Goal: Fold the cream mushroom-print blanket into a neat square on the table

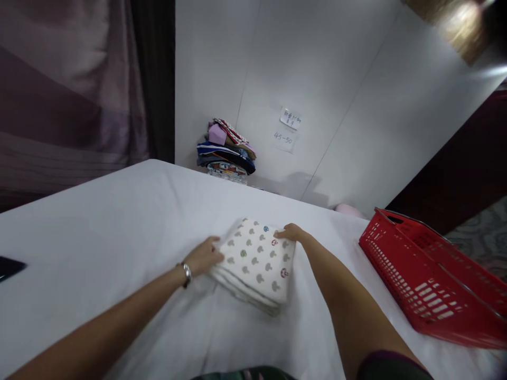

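A folded white cloth (257, 264) printed with small mushroom shapes lies on the white table (99, 227) in front of me. My left hand (204, 256), with a silver bracelet at the wrist, grips the cloth's left edge, fingers curled around it. My right hand (291, 232) rests on the cloth's far right corner, fingers bent over the edge.
A red plastic basket (431, 279) stands on the table at the right. A stack of folded colourful clothes (227, 150) sits at the far edge against the white wall. A dark flat object (10, 266) lies at the table's left edge. Paper notes (289, 126) hang on the wall.
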The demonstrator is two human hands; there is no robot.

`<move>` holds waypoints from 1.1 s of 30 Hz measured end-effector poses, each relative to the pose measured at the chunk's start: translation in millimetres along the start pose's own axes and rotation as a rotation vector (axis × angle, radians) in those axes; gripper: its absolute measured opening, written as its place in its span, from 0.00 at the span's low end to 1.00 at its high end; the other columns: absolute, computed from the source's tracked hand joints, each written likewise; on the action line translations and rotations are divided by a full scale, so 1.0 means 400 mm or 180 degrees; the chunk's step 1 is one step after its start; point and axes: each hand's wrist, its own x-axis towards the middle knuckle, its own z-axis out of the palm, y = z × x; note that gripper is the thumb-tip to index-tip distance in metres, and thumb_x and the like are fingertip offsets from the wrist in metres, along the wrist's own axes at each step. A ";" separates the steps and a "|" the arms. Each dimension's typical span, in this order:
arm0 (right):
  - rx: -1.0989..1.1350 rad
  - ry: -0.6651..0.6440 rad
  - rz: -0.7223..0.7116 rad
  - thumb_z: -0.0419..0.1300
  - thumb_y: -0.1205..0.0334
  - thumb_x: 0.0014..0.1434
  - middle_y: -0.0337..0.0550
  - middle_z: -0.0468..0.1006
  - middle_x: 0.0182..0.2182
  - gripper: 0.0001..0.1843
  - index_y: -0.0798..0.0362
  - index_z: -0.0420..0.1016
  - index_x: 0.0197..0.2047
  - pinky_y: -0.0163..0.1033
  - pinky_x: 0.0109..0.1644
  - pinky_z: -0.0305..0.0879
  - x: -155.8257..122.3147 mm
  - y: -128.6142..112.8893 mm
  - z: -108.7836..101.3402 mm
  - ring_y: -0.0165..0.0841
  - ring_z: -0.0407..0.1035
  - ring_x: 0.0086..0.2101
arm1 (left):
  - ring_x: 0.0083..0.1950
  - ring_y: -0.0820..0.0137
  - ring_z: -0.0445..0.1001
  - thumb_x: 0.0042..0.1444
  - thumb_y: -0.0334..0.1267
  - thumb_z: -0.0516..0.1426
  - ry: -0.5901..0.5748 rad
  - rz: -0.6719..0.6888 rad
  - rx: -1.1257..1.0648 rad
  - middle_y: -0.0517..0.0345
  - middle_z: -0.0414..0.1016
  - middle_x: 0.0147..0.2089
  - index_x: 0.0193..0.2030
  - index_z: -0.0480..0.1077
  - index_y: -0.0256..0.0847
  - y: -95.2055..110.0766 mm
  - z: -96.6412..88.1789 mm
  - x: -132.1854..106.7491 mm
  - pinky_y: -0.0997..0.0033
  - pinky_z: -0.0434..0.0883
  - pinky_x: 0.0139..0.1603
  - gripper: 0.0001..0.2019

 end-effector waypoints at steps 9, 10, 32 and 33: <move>0.0951 -0.0052 0.0256 0.55 0.39 0.51 0.52 0.73 0.48 0.31 0.57 0.73 0.46 0.38 0.41 0.65 -0.131 0.053 0.092 0.41 0.69 0.45 | 0.39 0.68 0.72 0.47 0.37 0.55 0.1034 -0.0146 -0.0077 0.55 0.75 0.41 0.47 0.66 0.37 -0.025 -0.099 0.171 0.73 0.66 0.40 0.18; 0.1057 -0.0056 0.0211 0.54 0.39 0.52 0.50 0.73 0.48 0.31 0.56 0.73 0.46 0.37 0.41 0.65 -0.140 0.059 0.098 0.40 0.69 0.45 | 0.40 0.67 0.72 0.48 0.39 0.55 0.1114 -0.0146 -0.0067 0.54 0.74 0.42 0.46 0.67 0.38 -0.033 -0.083 0.153 0.73 0.65 0.42 0.17; 0.1682 -0.0744 0.0013 0.54 0.39 0.51 0.53 0.75 0.43 0.27 0.50 0.71 0.46 0.39 0.27 0.68 -0.311 0.075 0.125 0.43 0.73 0.37 | 0.27 0.72 0.64 0.46 0.47 0.55 0.0984 -0.0297 -0.0056 0.64 0.64 0.21 0.21 0.60 0.42 -0.003 0.052 -0.043 0.74 0.58 0.28 0.13; 0.1568 -0.0784 -0.0028 0.54 0.38 0.51 0.52 0.76 0.41 0.27 0.50 0.71 0.45 0.39 0.26 0.68 -0.314 0.078 0.127 0.42 0.73 0.35 | 0.27 0.71 0.64 0.45 0.46 0.55 0.0987 -0.0346 -0.0052 0.64 0.63 0.21 0.20 0.60 0.42 -0.008 0.051 -0.045 0.74 0.57 0.27 0.13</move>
